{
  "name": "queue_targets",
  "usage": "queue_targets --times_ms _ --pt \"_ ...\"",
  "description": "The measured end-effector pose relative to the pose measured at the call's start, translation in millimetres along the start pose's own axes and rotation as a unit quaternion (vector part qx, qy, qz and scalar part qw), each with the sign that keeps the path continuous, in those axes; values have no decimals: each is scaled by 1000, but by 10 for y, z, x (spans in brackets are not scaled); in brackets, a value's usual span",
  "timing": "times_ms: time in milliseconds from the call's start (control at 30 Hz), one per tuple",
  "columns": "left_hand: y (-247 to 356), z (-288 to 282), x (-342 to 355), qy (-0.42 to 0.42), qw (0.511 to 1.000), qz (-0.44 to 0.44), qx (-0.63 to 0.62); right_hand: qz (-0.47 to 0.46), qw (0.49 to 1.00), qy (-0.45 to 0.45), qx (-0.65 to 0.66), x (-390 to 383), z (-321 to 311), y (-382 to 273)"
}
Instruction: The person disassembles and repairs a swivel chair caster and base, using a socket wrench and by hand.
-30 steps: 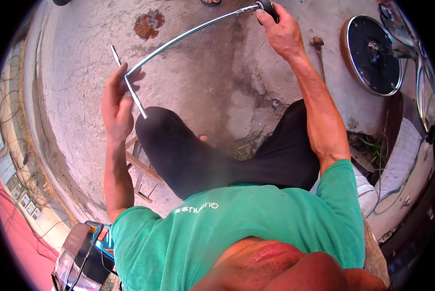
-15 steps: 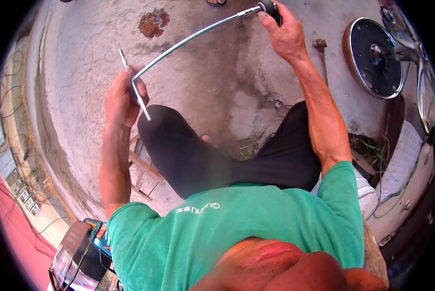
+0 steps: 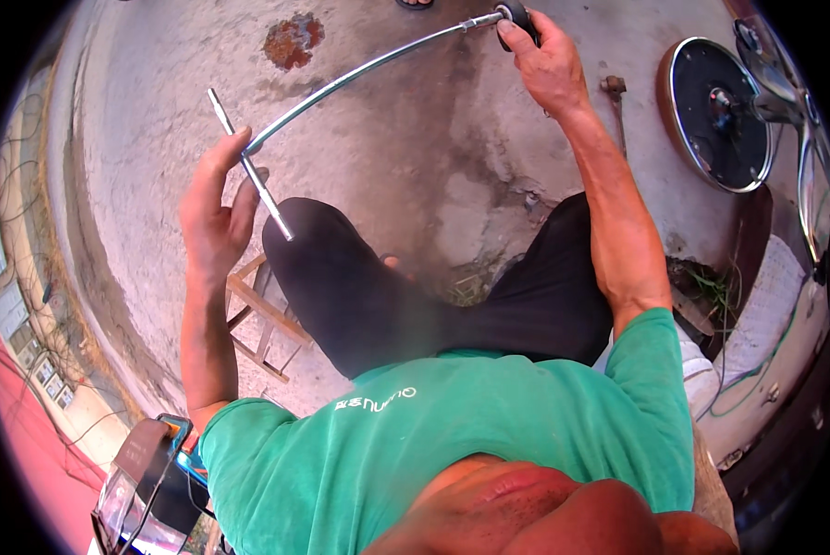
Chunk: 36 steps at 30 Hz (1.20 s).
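Observation:
A long chrome T-handle wrench (image 3: 341, 80) spans the space in front of me, looking bowed in the wide view. Its crossbar (image 3: 271, 205) lies at my left hand (image 3: 213, 208), whose thumb and fingers are loosely closed around it near the joint with the shaft. At the far end, the socket meets a small black wheel (image 3: 520, 17), likely a caster. My right hand (image 3: 553, 74) grips that wheel with the thumb on its near side. Fingers behind the wheel are partly hidden.
At the right lies a round black base (image 3: 715, 111) with a chrome rim, beside curved chrome legs (image 3: 808, 180). A hammer (image 3: 616, 102) rests on the concrete floor. Left of my knee stands a small wooden stool (image 3: 269, 319). A rusty patch (image 3: 293, 42) marks the floor.
The crossbar has turned slightly, its upper end shifting left. My left hand has moved a little left and loosened its fingers. My right hand stays nearly in place on the wheel.

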State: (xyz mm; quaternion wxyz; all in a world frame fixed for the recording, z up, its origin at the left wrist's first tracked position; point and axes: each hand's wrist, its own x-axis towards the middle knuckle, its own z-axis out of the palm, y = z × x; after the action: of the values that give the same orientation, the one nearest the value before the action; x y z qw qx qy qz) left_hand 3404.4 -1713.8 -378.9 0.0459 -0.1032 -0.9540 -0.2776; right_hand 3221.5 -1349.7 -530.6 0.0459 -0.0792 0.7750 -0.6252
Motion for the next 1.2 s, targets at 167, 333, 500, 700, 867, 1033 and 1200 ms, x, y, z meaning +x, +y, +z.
queue_targets --times_ms 167,333,500,700,867,1033,1200 --pt "123 -112 274 107 971 81 200 9 999 12 32 -30 89 -6" --pt "-191 122 203 50 912 -302 -271 -40 998 40 26 -30 99 -6" --pt "-107 338 180 72 805 -365 -462 -67 996 57 -22 -27 79 47" --pt "-11 344 72 112 921 -211 -308 22 1000 6 -10 15 54 105" --pt "24 99 38 20 997 -56 -39 4 999 10 35 24 43 93" --pt "147 -78 252 103 979 69 162 28 998 -16 60 -16 118 50" --pt "-127 30 227 77 874 -369 -306 -42 999 16 -2 -19 95 36"
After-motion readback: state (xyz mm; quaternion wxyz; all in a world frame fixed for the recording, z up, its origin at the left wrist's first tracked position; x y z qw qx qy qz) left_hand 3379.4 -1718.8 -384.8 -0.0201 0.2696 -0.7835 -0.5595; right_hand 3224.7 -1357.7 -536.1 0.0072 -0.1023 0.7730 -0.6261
